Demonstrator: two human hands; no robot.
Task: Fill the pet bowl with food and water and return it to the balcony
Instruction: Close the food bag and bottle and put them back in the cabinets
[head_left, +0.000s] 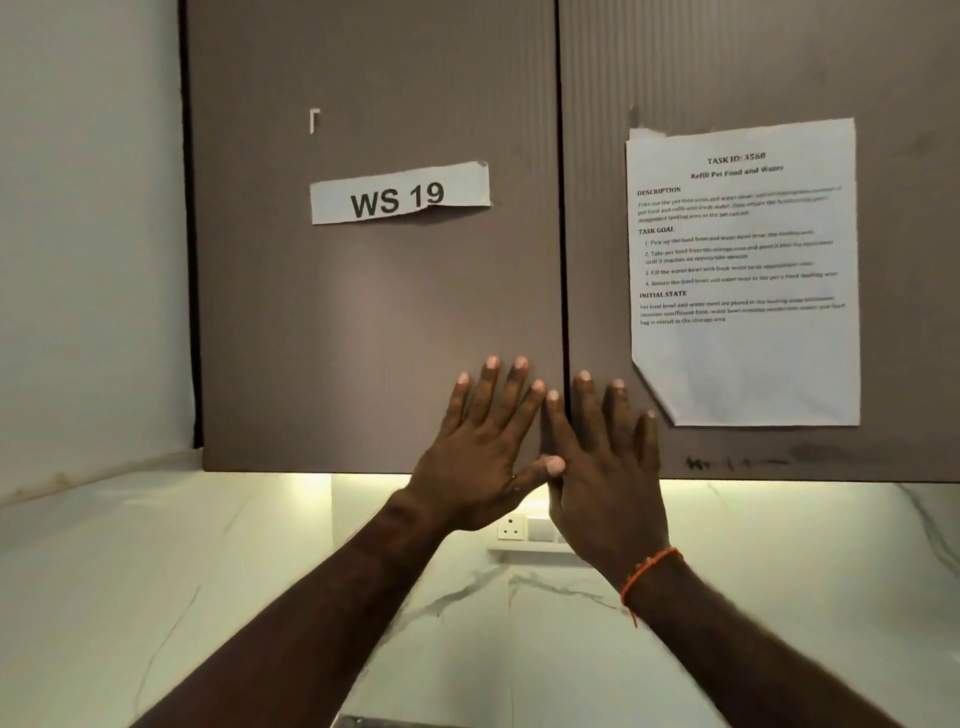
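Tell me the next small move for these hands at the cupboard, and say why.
Probably lower both hands and turn away to fetch the bowl. The left hand and right hand are spread flat and empty before the shut cupboard doors, thumbs overlapping near the seam. Only the WS 19 label and task sheet show; no bowl, food or water is in view.

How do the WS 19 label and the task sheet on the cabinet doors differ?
The WS 19 label is a short strip with large bold characters on the left door; the task sheet is a full page of small print on the right door. The label sits higher above the hands; the sheet's lower left corner is folded. Both are white paper stuck to brown doors.
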